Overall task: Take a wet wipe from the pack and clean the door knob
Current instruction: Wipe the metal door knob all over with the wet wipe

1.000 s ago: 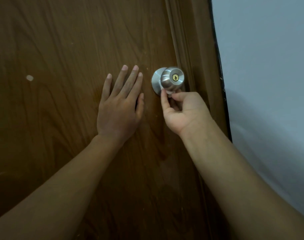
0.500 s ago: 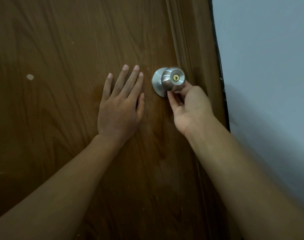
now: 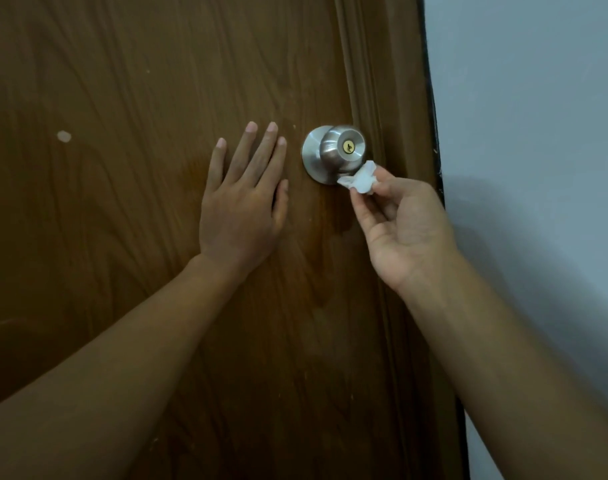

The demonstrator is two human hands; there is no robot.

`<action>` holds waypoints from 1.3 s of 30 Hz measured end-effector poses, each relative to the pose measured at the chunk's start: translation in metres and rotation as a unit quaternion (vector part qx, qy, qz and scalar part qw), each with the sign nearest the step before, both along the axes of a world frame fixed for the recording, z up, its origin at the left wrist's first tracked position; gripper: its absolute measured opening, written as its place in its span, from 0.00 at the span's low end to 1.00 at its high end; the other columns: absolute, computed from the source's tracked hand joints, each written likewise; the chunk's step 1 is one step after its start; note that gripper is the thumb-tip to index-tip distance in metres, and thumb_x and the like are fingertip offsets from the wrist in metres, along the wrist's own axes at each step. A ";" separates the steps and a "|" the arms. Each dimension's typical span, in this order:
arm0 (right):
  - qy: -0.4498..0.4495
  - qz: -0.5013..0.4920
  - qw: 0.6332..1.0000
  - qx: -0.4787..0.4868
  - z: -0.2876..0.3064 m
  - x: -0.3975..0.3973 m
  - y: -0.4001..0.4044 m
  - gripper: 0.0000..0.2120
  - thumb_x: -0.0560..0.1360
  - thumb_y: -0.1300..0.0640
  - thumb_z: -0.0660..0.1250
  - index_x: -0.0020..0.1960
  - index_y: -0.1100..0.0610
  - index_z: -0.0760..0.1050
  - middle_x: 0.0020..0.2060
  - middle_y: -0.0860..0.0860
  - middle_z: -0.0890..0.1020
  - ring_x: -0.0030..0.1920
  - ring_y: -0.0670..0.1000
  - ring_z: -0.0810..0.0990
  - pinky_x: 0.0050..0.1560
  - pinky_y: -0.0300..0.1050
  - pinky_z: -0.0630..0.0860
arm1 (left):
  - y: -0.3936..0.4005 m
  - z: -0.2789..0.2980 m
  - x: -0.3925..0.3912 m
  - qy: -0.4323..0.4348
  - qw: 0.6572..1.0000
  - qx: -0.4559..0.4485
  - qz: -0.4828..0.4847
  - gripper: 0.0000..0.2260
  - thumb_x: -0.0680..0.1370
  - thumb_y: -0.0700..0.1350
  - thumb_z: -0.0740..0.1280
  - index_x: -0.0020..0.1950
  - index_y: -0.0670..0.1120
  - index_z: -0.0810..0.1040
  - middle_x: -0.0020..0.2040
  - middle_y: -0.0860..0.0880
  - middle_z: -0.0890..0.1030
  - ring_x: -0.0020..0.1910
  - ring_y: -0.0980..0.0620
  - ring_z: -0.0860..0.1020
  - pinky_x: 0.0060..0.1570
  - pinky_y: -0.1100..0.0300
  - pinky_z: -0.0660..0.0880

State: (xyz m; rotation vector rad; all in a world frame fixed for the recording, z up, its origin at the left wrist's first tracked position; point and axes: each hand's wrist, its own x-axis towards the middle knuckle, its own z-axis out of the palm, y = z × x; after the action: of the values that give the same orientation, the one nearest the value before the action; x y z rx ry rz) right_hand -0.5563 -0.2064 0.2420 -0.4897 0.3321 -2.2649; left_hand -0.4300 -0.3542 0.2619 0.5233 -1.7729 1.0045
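Now the right hand [image 3: 404, 233] pinches a crumpled wet wipe [image 3: 359, 179] in its fingers [image 3: 361, 211], touching the lower right edge of the steel door knob [image 3: 342, 150]. Beside it, the left hand [image 3: 242, 209] lies flat on the wooden door [image 3: 140, 81], fingers spread.

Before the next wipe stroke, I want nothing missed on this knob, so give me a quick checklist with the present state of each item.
1. Wet wipe pinched in right hand: ok.
2. Wipe touching door knob: ok, at its lower right edge.
3. Left hand flat on wooden door, bracing it: ok.
4. Left hand apart from the knob: ok.
5. Brass keyhole face wiped: cannot tell.
6. Round back plate wiped: cannot tell.
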 end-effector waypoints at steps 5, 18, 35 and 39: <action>0.037 -0.021 0.997 0.058 0.008 0.004 0.004 0.09 0.75 0.70 0.67 0.53 0.61 0.79 0.54 0.58 0.84 0.54 0.55 0.84 0.55 0.47 0.83 | 0.013 0.003 -0.002 0.001 0.999 0.011 -0.034 0.22 0.84 0.47 0.58 0.77 0.42 0.68 0.78 0.44 0.68 0.79 0.46 0.61 0.78 0.43 0.57; 0.188 -0.042 0.904 0.382 0.051 0.027 0.015 0.09 0.78 0.63 0.70 0.48 0.48 0.82 0.52 0.48 0.84 0.55 0.47 0.83 0.58 0.48 0.82 | 0.055 0.012 0.029 -0.120 0.963 0.232 -0.065 0.20 0.82 0.46 0.62 0.74 0.43 0.72 0.73 0.45 0.74 0.73 0.46 0.70 0.68 0.46 0.67; 0.481 0.019 0.651 0.587 0.033 0.054 0.070 0.17 0.76 0.59 0.70 0.65 0.53 0.79 0.53 0.46 0.84 0.52 0.44 0.81 0.45 0.29 0.73 | 0.148 -0.002 0.075 -0.232 0.696 0.679 -0.018 0.26 0.81 0.52 0.51 0.78 0.47 0.67 0.76 0.48 0.70 0.73 0.46 0.68 0.68 0.49 0.66; 0.515 0.042 0.631 0.579 0.030 0.058 0.075 0.22 0.76 0.61 0.68 0.70 0.55 0.75 0.64 0.51 0.81 0.65 0.48 0.78 0.61 0.34 0.70 | 0.157 0.001 0.077 -0.223 0.683 0.695 0.001 0.24 0.83 0.52 0.53 0.78 0.47 0.67 0.76 0.49 0.70 0.74 0.46 0.67 0.69 0.49 0.66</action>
State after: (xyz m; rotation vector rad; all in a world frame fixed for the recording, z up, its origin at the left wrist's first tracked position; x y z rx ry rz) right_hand -0.4986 -0.1316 0.2721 -0.9419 2.0711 -0.9712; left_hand -0.3531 -0.1975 0.2633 1.2393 -2.7800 -0.5459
